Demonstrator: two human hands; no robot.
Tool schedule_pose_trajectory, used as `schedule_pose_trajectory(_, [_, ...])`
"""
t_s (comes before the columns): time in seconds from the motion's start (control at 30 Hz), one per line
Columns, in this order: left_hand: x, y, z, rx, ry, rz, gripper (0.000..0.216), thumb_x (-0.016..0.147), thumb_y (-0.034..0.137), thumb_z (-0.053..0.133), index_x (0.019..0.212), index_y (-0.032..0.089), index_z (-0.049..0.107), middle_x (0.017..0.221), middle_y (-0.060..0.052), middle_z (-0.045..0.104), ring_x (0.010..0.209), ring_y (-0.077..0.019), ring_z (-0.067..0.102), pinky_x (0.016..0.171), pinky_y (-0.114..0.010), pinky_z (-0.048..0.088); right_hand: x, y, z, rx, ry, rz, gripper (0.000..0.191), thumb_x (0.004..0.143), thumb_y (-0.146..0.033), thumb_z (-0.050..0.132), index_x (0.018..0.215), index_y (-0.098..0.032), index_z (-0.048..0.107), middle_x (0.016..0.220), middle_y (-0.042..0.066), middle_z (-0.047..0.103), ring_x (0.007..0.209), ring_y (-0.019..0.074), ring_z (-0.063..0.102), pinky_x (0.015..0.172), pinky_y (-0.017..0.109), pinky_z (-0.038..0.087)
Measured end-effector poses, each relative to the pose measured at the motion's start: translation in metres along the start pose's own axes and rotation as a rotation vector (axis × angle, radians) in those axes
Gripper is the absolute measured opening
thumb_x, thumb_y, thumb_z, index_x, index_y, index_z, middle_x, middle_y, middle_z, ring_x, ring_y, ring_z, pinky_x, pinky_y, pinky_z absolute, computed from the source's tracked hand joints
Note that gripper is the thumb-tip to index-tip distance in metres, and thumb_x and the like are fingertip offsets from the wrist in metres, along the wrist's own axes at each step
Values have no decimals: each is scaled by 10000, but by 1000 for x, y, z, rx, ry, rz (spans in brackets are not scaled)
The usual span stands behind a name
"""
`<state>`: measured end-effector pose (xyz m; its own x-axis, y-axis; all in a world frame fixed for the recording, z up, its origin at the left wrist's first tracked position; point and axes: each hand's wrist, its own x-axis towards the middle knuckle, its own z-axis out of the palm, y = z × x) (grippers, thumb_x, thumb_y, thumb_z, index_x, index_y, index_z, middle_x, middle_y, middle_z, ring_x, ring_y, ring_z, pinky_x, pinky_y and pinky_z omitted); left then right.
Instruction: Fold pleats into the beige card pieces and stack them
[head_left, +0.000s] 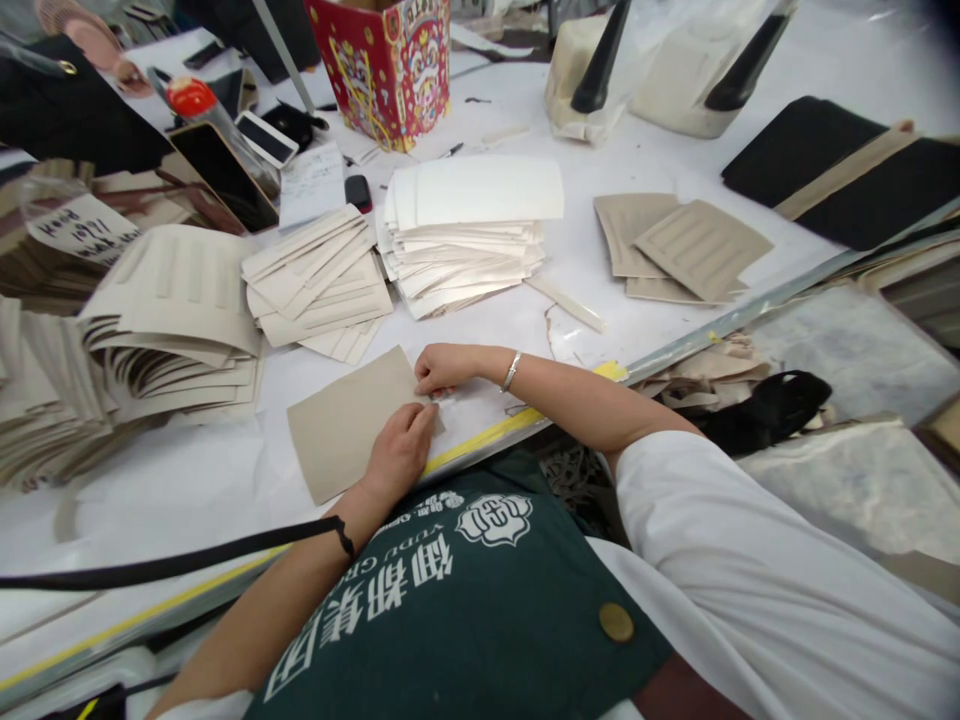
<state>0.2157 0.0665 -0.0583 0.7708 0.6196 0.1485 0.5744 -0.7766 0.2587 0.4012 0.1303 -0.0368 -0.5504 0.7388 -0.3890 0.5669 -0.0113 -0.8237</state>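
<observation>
A flat beige sheet (341,425) lies on the white table (570,270) near its front edge. My left hand (399,450) rests on the sheet's right corner with the fingers curled and pressed together. My right hand (442,368) pinches that same corner from the far side, fingers closed; a bracelet sits on its wrist. Something small and pale shows between the two hands, too small to name.
Stacks of cream and beige cut pieces (465,245) (319,280) (169,310) stand behind the sheet, more tan pieces (679,245) at right. A red patterned box (382,65), a phone (225,175) and black pads (832,160) lie farther back. A yellow strip (480,435) marks the table edge.
</observation>
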Motion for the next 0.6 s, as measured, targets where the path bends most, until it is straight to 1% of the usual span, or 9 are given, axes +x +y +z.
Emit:
schedule_pose_trajectory(0.07, [-3,-4,-1,11,-58,77,322,879,168,334,1118,184,549,984,-85,559,852,-187,505,772,-304,449,0,0,0,8,-10,-2,170,714,-184,533,570,-111,586,484,-5,575,408,64,448,453,187,334])
schedule_pose_trajectory(0.13, [-5,-7,-4,22,-109,138,344,877,162,332,1138,190,555,1018,-96,563,849,-197,499,769,-322,450,0,1,-1,5,-22,3,173,721,-184,526,577,-110,586,495,-1,582,410,63,448,456,187,337])
schedule_pose_trajectory(0.23, [-6,-8,-7,38,-148,180,359,866,145,345,1162,170,547,1049,-114,566,853,-209,494,766,-341,456,2,1,-6,-55,-7,-28,135,705,-186,539,611,-111,599,501,-8,578,429,67,447,467,189,335])
schedule_pose_trajectory(0.33, [-5,-7,-7,25,-133,165,340,867,138,354,1135,175,560,1027,-102,572,849,-199,504,762,-329,470,6,0,-13,-146,58,-93,92,666,-192,568,663,-115,620,504,-20,567,460,78,448,473,193,322])
schedule_pose_trajectory(0.43, [-5,-6,-4,-15,-64,112,302,874,153,365,1106,159,558,1004,-95,575,893,-192,522,810,-324,476,10,-1,-18,-206,74,-98,115,652,-202,566,689,-117,635,500,-23,563,469,85,447,478,200,315])
schedule_pose_trajectory(0.53, [-5,-5,-1,-11,18,23,247,875,199,400,1058,125,548,1069,-123,557,1011,-208,518,901,-340,454,12,-3,-18,-243,68,-76,134,648,-204,555,692,-113,643,496,-16,567,461,86,443,475,203,311])
schedule_pose_trajectory(0.6, [-3,-4,0,5,22,-16,207,869,234,430,990,121,554,1139,-145,535,1060,-225,510,924,-359,447,13,-5,-16,-259,62,-66,148,649,-201,544,702,-111,648,513,-5,583,461,87,449,476,202,314])
